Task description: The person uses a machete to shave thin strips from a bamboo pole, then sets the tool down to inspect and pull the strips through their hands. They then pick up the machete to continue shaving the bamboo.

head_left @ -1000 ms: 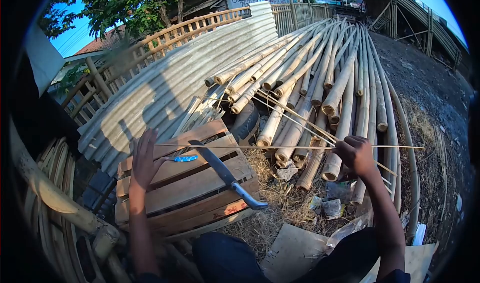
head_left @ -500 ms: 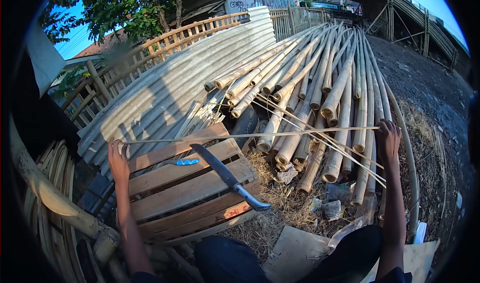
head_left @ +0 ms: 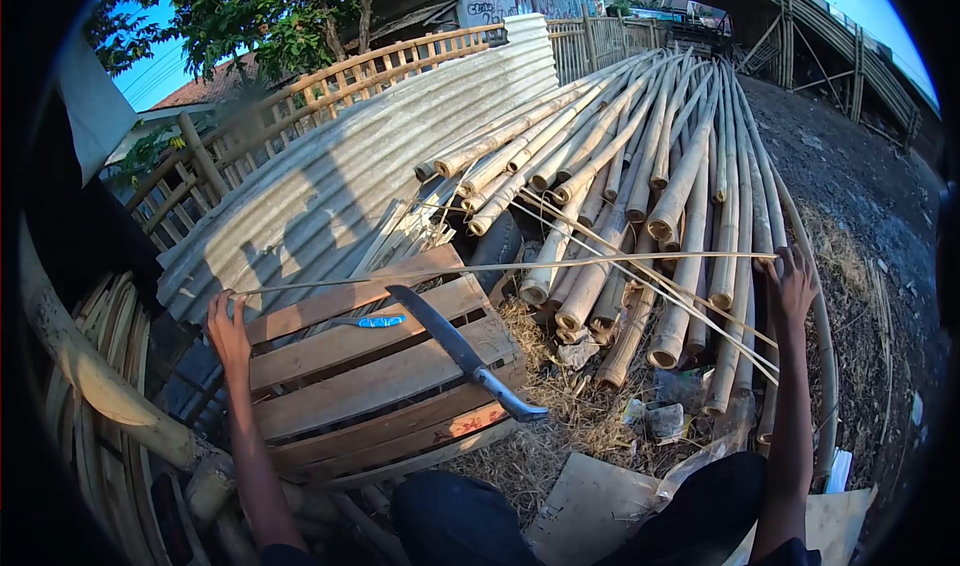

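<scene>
A long thin bamboo strip (head_left: 500,267) stretches across the view above a slatted wooden crate (head_left: 340,401). At the strip's left end, my left hand (head_left: 228,328) is closed on it with the fingertips. My right hand (head_left: 793,281) pinches the other end, over the bamboo poles. A large knife (head_left: 440,331) with a blue-grey handle lies diagonally on the crate, its handle past the crate's right edge. Left of its blade rests a smaller tool with a blue handle (head_left: 380,321). Two other thin strips (head_left: 660,283) slant over the poles.
A big pile of bamboo poles (head_left: 690,196) runs into the distance. Corrugated sheeting (head_left: 330,181) leans along a bamboo fence (head_left: 350,74) at the left. A thick bamboo pole (head_left: 120,406) and split strips (head_left: 95,366) stand at the lower left. Flat boards (head_left: 590,506) lie near my knees.
My left hand has shifted slightly left and down, and my right hand slightly right. The strip between them remains held. The view has shifted a little.
</scene>
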Demonstrator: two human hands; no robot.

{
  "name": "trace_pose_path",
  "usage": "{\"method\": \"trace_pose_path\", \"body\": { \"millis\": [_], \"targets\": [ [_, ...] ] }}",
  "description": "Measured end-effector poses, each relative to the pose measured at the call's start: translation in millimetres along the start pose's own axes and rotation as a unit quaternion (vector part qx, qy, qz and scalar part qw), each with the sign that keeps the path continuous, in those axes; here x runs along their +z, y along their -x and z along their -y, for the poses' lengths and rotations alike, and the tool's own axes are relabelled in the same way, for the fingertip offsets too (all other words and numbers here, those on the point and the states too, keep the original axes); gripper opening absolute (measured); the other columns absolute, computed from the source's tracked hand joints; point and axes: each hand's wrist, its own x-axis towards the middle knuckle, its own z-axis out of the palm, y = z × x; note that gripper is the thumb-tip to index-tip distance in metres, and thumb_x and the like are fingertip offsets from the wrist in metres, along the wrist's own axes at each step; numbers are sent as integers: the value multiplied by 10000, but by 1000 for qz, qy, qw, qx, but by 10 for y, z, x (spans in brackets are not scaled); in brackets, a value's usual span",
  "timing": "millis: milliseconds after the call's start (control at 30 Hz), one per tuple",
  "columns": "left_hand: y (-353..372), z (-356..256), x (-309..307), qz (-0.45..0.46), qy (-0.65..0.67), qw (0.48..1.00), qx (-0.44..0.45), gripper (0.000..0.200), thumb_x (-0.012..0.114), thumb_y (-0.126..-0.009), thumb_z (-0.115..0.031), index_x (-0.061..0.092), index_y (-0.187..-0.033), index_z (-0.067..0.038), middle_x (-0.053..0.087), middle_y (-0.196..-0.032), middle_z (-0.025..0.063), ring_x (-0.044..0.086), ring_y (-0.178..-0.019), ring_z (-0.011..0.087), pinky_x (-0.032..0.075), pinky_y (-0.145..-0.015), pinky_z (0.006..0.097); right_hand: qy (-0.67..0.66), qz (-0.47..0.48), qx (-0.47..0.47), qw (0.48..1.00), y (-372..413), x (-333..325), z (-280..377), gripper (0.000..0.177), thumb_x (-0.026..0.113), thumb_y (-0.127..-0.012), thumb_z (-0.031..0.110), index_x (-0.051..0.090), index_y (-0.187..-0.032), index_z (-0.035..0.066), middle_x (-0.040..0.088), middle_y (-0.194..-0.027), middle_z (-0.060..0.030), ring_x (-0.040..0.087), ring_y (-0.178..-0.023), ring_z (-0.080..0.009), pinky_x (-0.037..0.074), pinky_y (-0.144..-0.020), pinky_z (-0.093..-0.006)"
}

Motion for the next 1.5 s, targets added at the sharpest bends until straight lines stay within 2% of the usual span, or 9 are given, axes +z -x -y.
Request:
{"method": "trace_pose_path", "body": {
  "millis": [133, 300, 367, 467, 567, 800, 1167, 1300, 1500],
  "targets": [
    [124, -80, 84, -1, -3, 999, -52, 375, 636, -915, -289, 545, -1120, 10, 627, -1038, 233, 600, -979, 406, 452, -822, 457, -76, 91, 63, 991, 26, -136, 131, 509, 539, -888, 589, 563, -1182, 173, 549, -1206, -123, 565, -1101, -349, 408, -884, -569],
    [326, -59, 325, 12, 88, 984, -155, 439, 671, -897, -298, 455, -1165, -27, 648, -976, 226, 650, -900, 370, 480, -778, 424, -213, 71, 65, 972, 79, 89, 169, 569, 531, -902, 588, 514, -1192, 99, 541, -1123, -223, 566, -1023, -407, 426, -880, -518],
    [382, -92, 404, 23, 171, 958, -229, 379, 678, -883, -160, 434, -1148, -44, 650, -963, 198, 678, -880, 291, 504, -767, 387, -253, 89, 81, 960, 71, 151, 182, 588, 539, -907, 578, 500, -1185, 61, 537, -1111, -259, 557, -1014, -429, 425, -884, -507],
    [498, -150, 497, 3, 198, 968, -152, 369, 651, -855, -11, 418, -1140, -41, 637, -959, 190, 685, -883, 237, 515, -771, 348, -301, 112, 54, 945, 64, 325, 113, 625, 612, -890, 529, 488, -1136, -32, 553, -1049, -302, 543, -937, -444, 428, -851, -496],
    [527, -226, 541, 10, 242, 958, -155, 382, 611, -835, 76, 416, -1146, -29, 624, -981, 189, 686, -885, 238, 511, -778, 328, -302, 90, 68, 947, 45, 377, 77, 639, 653, -861, 528, 496, -1120, -34, 567, -986, -306, 549, -900, -440, 423, -828, -499],
    [579, -382, 541, 22, 272, 953, -130, 397, 609, -852, 64, 419, -1194, -5, 607, -1001, 196, 677, -899, 248, 505, -778, 341, -311, 106, 93, 940, 66, 318, 173, 672, 719, -811, 517, 480, -1132, -22, 577, -938, -289, 566, -858, -429, 433, -787, -484],
    [579, -383, 633, -7, 305, 945, -114, 380, 612, -864, 27, 435, -1201, 25, 578, -1014, 198, 642, -938, 245, 515, -788, 337, -323, 119, 119, 931, 106, 260, 311, 691, 745, -807, 463, 454, -1202, -24, 522, -1101, -300, 560, -939, -402, 444, -856, -471],
    [581, -588, 601, -7, 328, 939, -102, 361, 598, -863, 31, 442, -1189, 20, 581, -1017, 184, 641, -953, 241, 523, -772, 333, -358, 157, 148, 909, 106, 0, 459, 706, 761, -803, 415, 419, -1239, -22, 457, -1170, -318, 599, -912, -358, 541, -701, -366],
    [552, -714, 689, -5, 313, 936, -162, 367, 597, -837, 26, 443, -1169, -3, 619, -1036, 182, 652, -919, 236, 535, -776, 327, -377, 174, 125, 901, 147, 64, 486, 684, 781, -791, 305, 393, -1259, -10, 438, -1171, -310, 618, -820, -348, 585, -672, -362]
  ]
}}
